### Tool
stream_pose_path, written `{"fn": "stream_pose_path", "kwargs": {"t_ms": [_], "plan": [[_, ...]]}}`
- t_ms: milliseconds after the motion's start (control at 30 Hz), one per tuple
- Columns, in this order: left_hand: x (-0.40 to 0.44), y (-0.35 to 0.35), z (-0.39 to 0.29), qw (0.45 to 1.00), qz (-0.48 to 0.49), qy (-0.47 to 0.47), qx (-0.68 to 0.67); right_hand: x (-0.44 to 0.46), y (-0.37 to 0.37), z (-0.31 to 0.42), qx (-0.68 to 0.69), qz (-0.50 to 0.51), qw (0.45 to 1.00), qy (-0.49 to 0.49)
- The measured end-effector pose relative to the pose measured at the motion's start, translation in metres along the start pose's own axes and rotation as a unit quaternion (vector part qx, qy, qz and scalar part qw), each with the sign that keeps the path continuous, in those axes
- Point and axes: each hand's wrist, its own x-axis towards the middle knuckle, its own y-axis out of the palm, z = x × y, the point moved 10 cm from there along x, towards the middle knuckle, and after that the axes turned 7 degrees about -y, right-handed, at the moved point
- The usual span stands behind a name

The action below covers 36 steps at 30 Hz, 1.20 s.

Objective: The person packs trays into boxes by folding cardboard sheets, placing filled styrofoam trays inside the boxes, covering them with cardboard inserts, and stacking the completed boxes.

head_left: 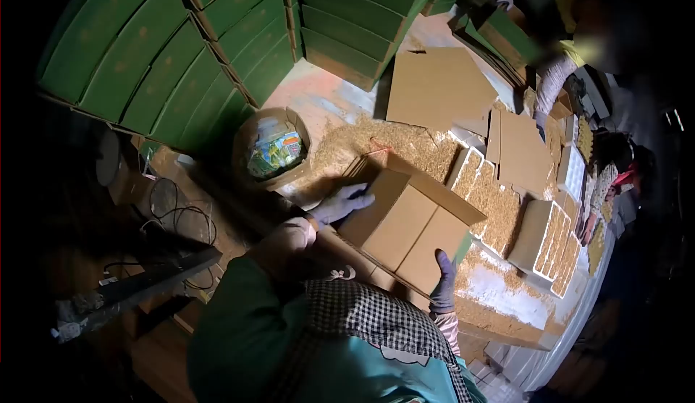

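Note:
An empty-looking cardboard box [400, 235] with an open top is tilted in front of me at the near edge of the table. My right hand [443, 281], in a grey-purple glove, grips its near right wall, thumb pointing up along the inside. Beside the box's left wall, my left hand [343, 204] is gloved too, with its fingers stretched out; whether it touches the cardboard I cannot tell. Brown shreds [405, 149] lie spread over the table behind the box.
Stacked green boxes [145, 55] rise at the back left. A round tub [300, 131] holds colourful packets. Cardboard sheets [441, 88] lie behind the box, with white trays [544, 240] of brown shreds to the right. Another person's gloved arm [554, 84] reaches in at upper right.

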Motion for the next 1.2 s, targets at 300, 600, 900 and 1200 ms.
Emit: {"fn": "stream_pose_path", "kwargs": {"t_ms": [300,600,900,1200], "plan": [[0.126,-0.096,-0.015,0.606,-0.388,0.084,0.689,0.098,0.094,0.051,0.024,0.004,0.999,-0.032],[0.013,-0.045,0.072,0.797,-0.169,0.283,0.506,0.227,0.35,-0.022,0.16,0.171,0.972,-0.002],[-0.065,0.016,0.094,0.745,0.049,0.265,0.611,0.164,0.206,0.027,-0.234,0.178,0.936,-0.192],[-0.065,0.014,0.1,0.593,0.018,0.261,0.762,-0.057,-0.146,-0.124,-0.485,-0.009,0.875,-0.006]]}}
